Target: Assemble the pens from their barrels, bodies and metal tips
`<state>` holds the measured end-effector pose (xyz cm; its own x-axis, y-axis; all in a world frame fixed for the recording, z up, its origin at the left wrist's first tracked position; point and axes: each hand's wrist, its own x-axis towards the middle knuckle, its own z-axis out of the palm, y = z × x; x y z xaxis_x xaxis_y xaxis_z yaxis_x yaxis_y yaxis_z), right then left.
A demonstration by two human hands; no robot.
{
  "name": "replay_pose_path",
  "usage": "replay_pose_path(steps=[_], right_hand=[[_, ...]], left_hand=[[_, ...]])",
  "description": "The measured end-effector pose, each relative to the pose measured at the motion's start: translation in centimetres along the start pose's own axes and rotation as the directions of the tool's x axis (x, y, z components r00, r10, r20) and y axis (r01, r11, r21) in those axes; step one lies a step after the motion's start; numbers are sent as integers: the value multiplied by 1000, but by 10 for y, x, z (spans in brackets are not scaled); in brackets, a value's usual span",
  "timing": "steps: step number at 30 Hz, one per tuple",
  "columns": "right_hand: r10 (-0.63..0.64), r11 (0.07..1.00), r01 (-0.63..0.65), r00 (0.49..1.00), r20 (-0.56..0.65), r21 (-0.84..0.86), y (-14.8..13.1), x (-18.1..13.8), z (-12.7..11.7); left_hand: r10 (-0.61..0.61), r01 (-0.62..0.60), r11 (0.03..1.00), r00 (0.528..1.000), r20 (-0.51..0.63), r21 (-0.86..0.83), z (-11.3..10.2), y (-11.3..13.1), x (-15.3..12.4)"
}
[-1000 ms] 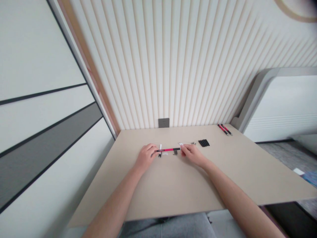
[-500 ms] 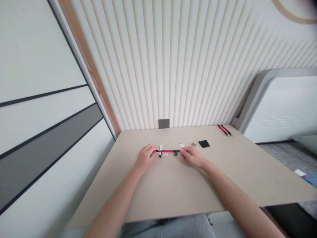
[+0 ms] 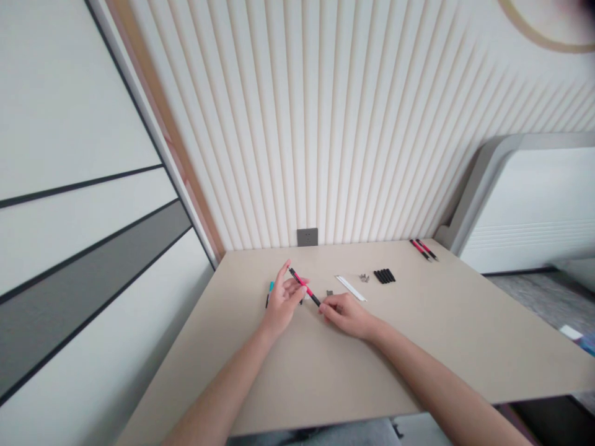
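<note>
I see left hand point(image 3: 281, 305) pinching red-black pen point(image 3: 310, 293); right hand point(image 3: 346, 313) gripping its near end; uneven pull could cause slipping

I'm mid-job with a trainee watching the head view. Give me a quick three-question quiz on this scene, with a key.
1. What do the left hand and right hand hold between them?
2. True or false: the black tubes lie to the left of the white rods.
3. How many loose pens lie near the far right corner of the table? A) one B) two C) four

Key:
1. A red-and-black pen, slanted, with the right hand's fingers at its lower black end.
2. False: the black tubes lie to the right of the white rods.
3. B, two, lying side by side.
</note>
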<state>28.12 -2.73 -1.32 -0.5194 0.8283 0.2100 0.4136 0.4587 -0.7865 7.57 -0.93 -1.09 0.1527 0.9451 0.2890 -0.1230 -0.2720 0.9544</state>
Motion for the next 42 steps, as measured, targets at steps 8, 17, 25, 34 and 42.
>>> replay_pose_path(steps=[8,17,25,34,42], right_hand=[[-55,998,54,998,-10,-39,-17,-1,17],[35,999,-27,964,-262,36,-5,2,27],[-8,993,55,918,-396,108,-2,-1,13],[50,980,18,944,-325,200,2,2,18],[111,961,-26,948,-297,275,4,7,18]], left_hand=[[-57,59,997,997,43,-51,8,7,-5],[-143,147,988,987,69,-55,13,1,-6],[-243,253,967,949,200,-29,21,-1,-11],[-213,242,968,932,293,-67,29,0,-15],[-181,194,981,945,274,-22,29,-1,-12]])
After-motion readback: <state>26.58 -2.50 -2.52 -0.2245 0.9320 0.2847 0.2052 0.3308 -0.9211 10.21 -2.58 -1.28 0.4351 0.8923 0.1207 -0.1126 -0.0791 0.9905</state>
